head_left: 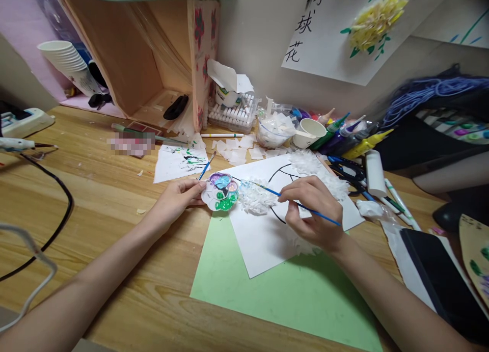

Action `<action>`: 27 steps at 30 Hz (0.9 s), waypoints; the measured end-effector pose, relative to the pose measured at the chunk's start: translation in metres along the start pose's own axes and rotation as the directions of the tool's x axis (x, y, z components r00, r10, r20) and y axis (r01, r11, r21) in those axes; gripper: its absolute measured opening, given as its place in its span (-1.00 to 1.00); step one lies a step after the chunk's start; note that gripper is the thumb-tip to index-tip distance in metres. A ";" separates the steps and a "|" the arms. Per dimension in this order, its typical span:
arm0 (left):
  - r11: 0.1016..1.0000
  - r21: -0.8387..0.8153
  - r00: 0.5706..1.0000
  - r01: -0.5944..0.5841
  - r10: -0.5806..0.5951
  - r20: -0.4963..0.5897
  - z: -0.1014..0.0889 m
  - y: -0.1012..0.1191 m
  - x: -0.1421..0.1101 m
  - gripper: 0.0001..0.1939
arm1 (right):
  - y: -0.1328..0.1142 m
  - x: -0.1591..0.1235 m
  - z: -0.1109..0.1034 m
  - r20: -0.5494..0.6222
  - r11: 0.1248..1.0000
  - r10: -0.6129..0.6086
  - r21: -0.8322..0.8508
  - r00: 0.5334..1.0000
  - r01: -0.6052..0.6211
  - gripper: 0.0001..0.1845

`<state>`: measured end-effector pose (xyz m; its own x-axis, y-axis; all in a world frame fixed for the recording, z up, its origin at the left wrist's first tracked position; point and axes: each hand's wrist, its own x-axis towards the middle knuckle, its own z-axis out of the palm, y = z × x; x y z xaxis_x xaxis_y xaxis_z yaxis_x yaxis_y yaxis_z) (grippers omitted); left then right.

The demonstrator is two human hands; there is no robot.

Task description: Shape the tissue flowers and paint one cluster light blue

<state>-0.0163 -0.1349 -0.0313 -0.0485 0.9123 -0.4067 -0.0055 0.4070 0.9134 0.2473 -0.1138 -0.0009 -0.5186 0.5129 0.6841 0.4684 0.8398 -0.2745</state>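
A slim blue paintbrush point(270, 190) slants over the white sheet point(248, 250), its tip at the upper edge of a ruffled white paper cluster point(257, 201) faintly tinted blue; whether bristles and paper touch, I cannot tell. The right hand point(315, 209) has its grip closed round the brush handle, thumb tucked beneath, fingers curled, back of the hand up, with the handle's end jutting back past the knuckles. Its forearm slopes in from the lower right. Just left of the cluster, a flower-shaped palette point(209, 195) with green, purple and light blue paint is pinched at its left edge by the left hand point(179, 195), thumb on top; that forearm stretches long from the lower left corner. The white sheet lies partly on a green sheet point(260, 306), which rests on the wooden surface point(153, 291). Farther back are a second brush point(207, 167), paint-smeared paper point(179, 163) and a paper cup point(310, 130).
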 end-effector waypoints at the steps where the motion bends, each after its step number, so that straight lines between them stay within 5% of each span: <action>1: 1.000 0.001 1.000 -0.001 0.001 0.001 0.000 0.000 0.000 -0.72 | 0.000 0.000 0.000 -0.003 1.000 -0.004 -0.006 1.000 0.004 -0.74; 27: 1.000 -0.015 1.000 0.006 -0.006 -0.003 0.001 0.002 -0.001 -0.72 | -0.001 0.002 -0.004 -0.004 0.994 -0.093 -0.055 0.996 0.093 -0.72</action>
<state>-0.0152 -0.1349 -0.0292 -0.0512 0.9097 -0.4121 -0.0212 0.4116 0.9111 0.2489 -0.1149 0.0035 -0.5568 0.4315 0.7097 0.4569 0.8727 -0.1722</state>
